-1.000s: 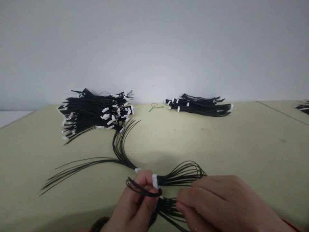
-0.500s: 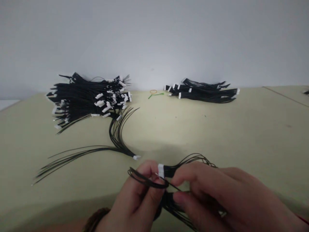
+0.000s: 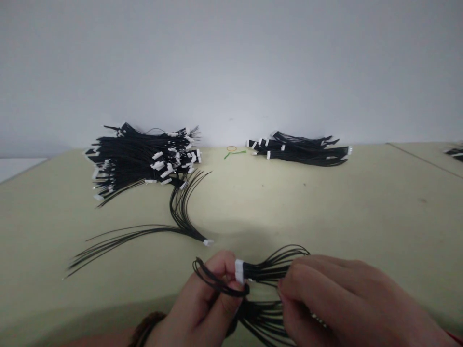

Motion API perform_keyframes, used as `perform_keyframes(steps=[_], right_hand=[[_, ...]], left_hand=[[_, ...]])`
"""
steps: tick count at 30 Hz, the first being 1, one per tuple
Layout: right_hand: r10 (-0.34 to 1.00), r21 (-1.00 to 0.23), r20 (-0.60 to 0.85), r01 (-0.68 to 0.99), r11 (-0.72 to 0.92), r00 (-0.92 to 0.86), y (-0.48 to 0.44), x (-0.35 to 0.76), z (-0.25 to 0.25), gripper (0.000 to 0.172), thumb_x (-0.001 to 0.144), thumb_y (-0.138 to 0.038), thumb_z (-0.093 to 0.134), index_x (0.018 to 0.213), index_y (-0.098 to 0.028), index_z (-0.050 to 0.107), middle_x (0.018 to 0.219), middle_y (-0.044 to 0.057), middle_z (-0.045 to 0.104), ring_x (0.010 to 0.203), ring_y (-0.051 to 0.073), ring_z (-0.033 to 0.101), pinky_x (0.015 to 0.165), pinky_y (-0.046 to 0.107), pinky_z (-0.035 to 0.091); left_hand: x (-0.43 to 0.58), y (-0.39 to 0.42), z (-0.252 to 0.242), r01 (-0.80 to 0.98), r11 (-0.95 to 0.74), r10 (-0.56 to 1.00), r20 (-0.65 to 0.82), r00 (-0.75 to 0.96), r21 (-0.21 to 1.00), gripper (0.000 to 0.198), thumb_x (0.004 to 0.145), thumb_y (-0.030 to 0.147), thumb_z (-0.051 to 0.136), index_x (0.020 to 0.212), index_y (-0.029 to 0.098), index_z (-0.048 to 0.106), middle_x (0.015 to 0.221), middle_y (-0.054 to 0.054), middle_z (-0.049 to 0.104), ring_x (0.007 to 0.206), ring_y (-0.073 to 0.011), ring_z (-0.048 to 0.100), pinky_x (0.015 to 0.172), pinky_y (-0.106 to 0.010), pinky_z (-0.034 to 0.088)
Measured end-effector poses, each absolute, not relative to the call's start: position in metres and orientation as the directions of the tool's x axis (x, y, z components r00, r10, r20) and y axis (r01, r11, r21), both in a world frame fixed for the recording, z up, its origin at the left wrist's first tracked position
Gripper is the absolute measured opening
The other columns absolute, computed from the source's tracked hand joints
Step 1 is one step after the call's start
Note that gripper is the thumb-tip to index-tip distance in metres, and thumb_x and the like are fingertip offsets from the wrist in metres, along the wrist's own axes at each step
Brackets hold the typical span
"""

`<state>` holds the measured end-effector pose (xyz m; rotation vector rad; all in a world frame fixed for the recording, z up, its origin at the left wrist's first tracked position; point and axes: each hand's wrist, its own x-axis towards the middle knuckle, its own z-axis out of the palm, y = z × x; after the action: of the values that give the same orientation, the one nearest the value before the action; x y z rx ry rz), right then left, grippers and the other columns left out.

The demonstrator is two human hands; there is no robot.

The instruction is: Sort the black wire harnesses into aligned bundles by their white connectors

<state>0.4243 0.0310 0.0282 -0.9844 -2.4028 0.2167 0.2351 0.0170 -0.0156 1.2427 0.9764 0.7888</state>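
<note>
Head view:

1. The left hand is closed, with its thumb and fingers pinching a doubled loop of thin black wires just beside a white connector. That connector is sitting at the top of the black wire harness in the person's hands.
2. The right hand is curling its fingers around the harness strands just to the right of the left hand, and is gripping a lower fan of wires. The fingers partly hide that grip.
3. A dark beaded bracelet is circling the left wrist, and a red thread is showing at the right wrist.
4. A second harness is lying loose on the pale green table near the hands, its white connector pointing toward them.
5. A large heap of harnesses is sitting well ahead on the left, and a smaller pile is lying ahead on the right.
6. A rubber band and a green twist tie are lying between the two piles, against the white wall.
</note>
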Motion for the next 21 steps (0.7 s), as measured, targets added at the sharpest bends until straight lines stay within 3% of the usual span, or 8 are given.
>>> perform_keyframes(steps=[12, 16, 18, 21], right_hand=[[0.673, -0.261, 0.458, 0.636, 0.727, -0.581, 0.0315, 0.4186, 0.0249, 0.019, 0.073, -0.006, 0.039, 0.062, -0.02, 0.042, 0.053, -0.008, 0.046, 0.045, 0.007, 0.037, 0.044, 0.024, 0.023], [0.695, -0.267, 0.455, 0.659, 0.703, -0.557, 0.0297, 0.4157, 0.0274, 0.019, 0.072, -0.007, 0.037, 0.061, -0.021, 0.043, 0.052, -0.008, 0.047, 0.045, 0.008, 0.038, 0.044, 0.025, 0.024], [0.7, -0.266, 0.462, 0.667, 0.696, -0.545, 0.0286, 0.4173, 0.0293, 0.019, 0.071, -0.007, 0.036, 0.061, -0.022, 0.042, 0.05, -0.008, 0.046, 0.043, 0.008, 0.039, 0.043, 0.025, 0.024], [0.705, -0.312, 0.406, 0.638, 0.705, -0.581, 0.0267, 0.4221, 0.0305, 0.016, 0.069, -0.007, 0.041, 0.066, -0.022, 0.043, 0.052, -0.009, 0.047, 0.043, 0.007, 0.041, 0.041, 0.023, 0.025]], left_hand=[[0.2352, 0.0171, -0.0131, 0.027, 0.187, 0.889, -0.181, 0.421, 0.982, 0.028, 0.085, 0.05, 0.044, 0.08, 0.022, 0.047, 0.06, 0.005, 0.03, 0.052, -0.01, 0.026, 0.046, -0.02, 0.023], [0.2381, 0.0187, -0.0158, 0.012, 0.15, 0.934, -0.146, 0.327, 0.989, 0.025, 0.083, 0.047, 0.05, 0.079, 0.022, 0.053, 0.067, 0.002, 0.041, 0.062, -0.0116, 0.036, 0.057, -0.02, 0.036], [0.2398, 0.0177, -0.0171, -0.048, 0.218, 0.936, -0.195, 0.294, 0.975, 0.024, 0.083, 0.047, 0.05, 0.082, 0.023, 0.053, 0.07, 0.002, 0.042, 0.065, -0.0111, 0.037, 0.061, -0.019, 0.038], [0.2395, 0.0153, -0.0174, -0.113, 0.328, 0.907, -0.279, 0.315, 0.938, 0.025, 0.081, 0.048, 0.053, 0.082, 0.023, 0.054, 0.065, 0.004, 0.037, 0.058, -0.0087, 0.032, 0.054, -0.015, 0.034]])
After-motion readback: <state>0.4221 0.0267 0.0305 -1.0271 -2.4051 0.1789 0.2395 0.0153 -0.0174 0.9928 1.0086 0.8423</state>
